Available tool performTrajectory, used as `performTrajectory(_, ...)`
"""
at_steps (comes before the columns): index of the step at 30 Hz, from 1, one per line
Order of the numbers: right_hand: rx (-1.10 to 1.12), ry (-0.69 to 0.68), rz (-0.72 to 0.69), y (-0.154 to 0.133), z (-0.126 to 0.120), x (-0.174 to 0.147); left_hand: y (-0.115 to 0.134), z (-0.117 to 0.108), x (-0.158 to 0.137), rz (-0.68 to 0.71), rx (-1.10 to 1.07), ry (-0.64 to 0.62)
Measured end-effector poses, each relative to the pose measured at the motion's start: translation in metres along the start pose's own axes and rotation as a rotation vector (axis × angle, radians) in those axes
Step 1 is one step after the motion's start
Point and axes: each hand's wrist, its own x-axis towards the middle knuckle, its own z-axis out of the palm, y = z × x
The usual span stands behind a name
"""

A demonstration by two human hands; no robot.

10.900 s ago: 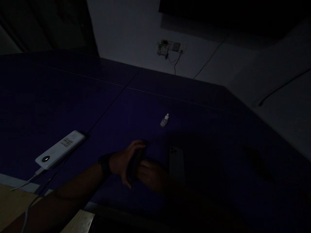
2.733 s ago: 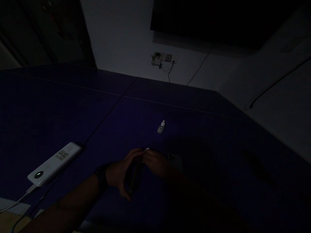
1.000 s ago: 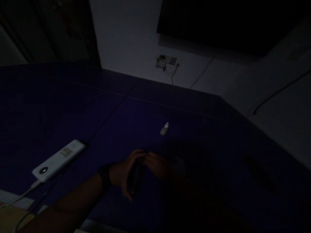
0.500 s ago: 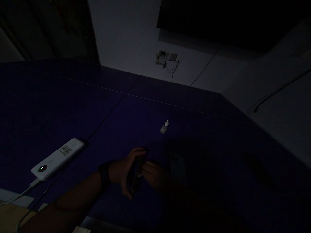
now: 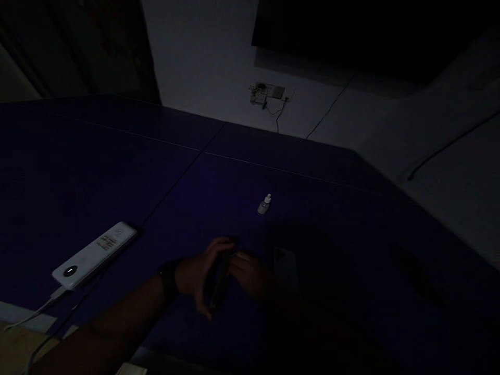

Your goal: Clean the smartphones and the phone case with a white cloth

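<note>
My left hand (image 5: 203,273), a dark band on its wrist, grips a slim, dark, phone-shaped object (image 5: 221,281) by its two ends, with the thumb at the near end and the fingers at the far end. The object stands tilted on edge. Against its right side, towards the far end, my right hand (image 5: 250,273) has its fingers closed together. A small pale spot shows by those fingertips, too dim to name. Right of that hand a phone (image 5: 286,265) lies with its camera side up. A small white-capped dropper bottle (image 5: 264,205) is farther off on the dark blue surface (image 5: 219,187).
A white power bank (image 5: 96,255) with a lit round display and a plugged-in cable (image 5: 39,310) lies at left. A faint dark shape (image 5: 416,273) is at right. Behind are a wall socket (image 5: 273,92) with cords and a large dark screen (image 5: 351,36). The room is very dim.
My right hand has slid a little up along the object's edge, towards its far end. My left hand keeps its hold, and the bottle, phone and power bank stay put.
</note>
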Motion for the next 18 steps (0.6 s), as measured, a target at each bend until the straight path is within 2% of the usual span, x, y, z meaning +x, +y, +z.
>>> performTrajectory(2,-0.022,-0.006,0.014,0.002,0.001,0.000,0.001,0.000,0.000,-0.002,-0.016,-0.014)
performTrajectory(8,0.016,-0.050,-0.099,-0.018,0.008,-0.007,0.006,-0.002,0.000,-0.025,0.023,-0.014)
performTrajectory(14,-0.044,-0.009,0.005,0.003,0.001,0.001,0.002,-0.002,0.000,-0.011,-0.011,-0.010)
performTrajectory(18,-0.038,-0.015,-0.078,-0.008,0.007,-0.003,-0.001,-0.002,0.000,0.011,0.007,-0.019)
